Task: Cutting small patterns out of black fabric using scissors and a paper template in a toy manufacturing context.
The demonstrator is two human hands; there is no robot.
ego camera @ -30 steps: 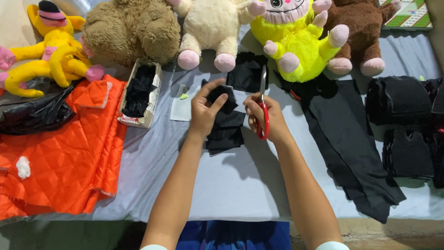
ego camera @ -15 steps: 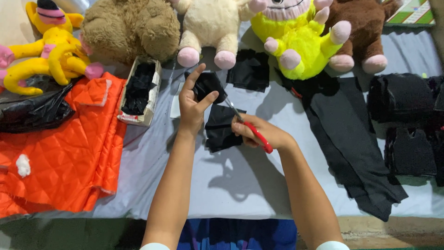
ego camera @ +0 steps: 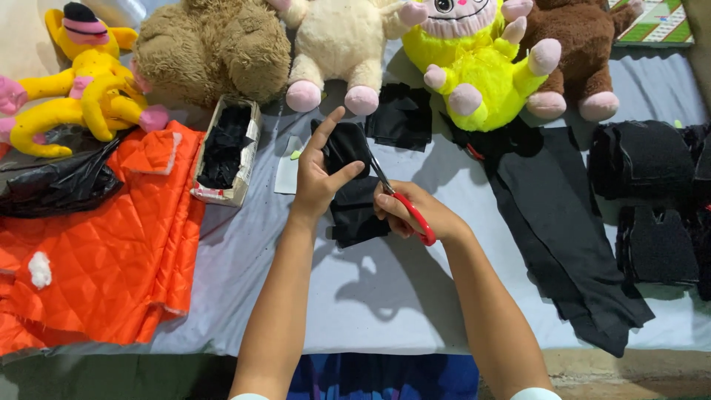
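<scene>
Two bare hands are working over a grey-covered surface (ego camera: 415, 296) in the head view, the only view there is. The left hand (ego camera: 320, 178) is pinching a piece of black fabric (ego camera: 354, 185) between thumb and fingers, lifting its upper part while its lower end is lying on the cloth below. The right hand (ego camera: 415, 211) is gripping red-handled scissors (ego camera: 404, 204), its fingers clenched through the loops, and the blades are pointing up toward the edge of the fabric just beside the left thumb.

Judging from this, a cut along the fabric's right edge is under way. The next snip is calling for the left hand to be keeping the piece taut and its thumb clear of the blades, which are lying very close.

Around the hands, an open cardboard box (ego camera: 226, 152) holding black pieces is sitting to the left, a small pale paper (ego camera: 287, 174) just beside it. Orange quilted cloth (ego camera: 96, 252) and a black plastic bag (ego camera: 55, 185) are covering the left end. Black strips (ego camera: 563, 230) and stacked black pieces (ego camera: 644, 159) are lying on the right. Plush toys are lining the far edge: a yellow one with a hat (ego camera: 81, 81), a brown shaggy one (ego camera: 211, 48), a cream one (ego camera: 337, 44), a bright yellow one (ego camera: 474, 67) and a dark brown one (ego camera: 574, 52). Little of the room is showing beyond the surface.
</scene>
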